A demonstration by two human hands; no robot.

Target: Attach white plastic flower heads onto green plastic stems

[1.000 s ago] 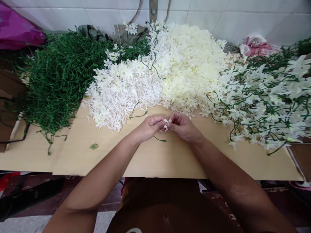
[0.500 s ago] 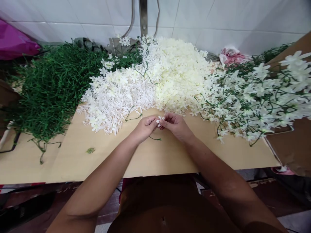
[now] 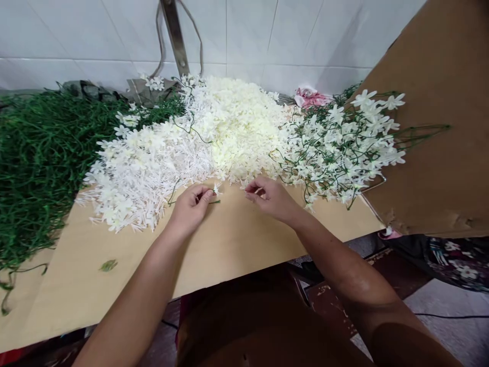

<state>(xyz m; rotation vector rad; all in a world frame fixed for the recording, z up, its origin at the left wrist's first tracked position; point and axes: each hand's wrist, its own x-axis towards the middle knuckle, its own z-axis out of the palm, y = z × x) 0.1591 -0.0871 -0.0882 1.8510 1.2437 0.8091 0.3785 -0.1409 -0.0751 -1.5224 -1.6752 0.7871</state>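
My left hand (image 3: 193, 208) pinches a green stem (image 3: 215, 202) with a small white flower (image 3: 216, 190) at its tip, just above the board. To the right, apart from it, my right hand (image 3: 269, 196) has thumb and fingers curled close together; whatever they hold, if anything, is too small to name. Behind my hands lies a heap of cream petals (image 3: 244, 122). White thin-stalked pieces (image 3: 141, 168) are piled to its left. Green stems bearing white flowers (image 3: 336, 148) are heaped on the right.
A large mass of green stems (image 3: 38, 153) fills the left side. At the right stands a brown cardboard sheet (image 3: 439, 168). A small green scrap (image 3: 108, 265) lies on the tan board (image 3: 229, 255). Pink-and-white cloth (image 3: 311, 98) rests by the tiled wall.
My hands have moved apart, and the flower that was between them is now at my left hand. The view has turned to the right, showing more of the cardboard.
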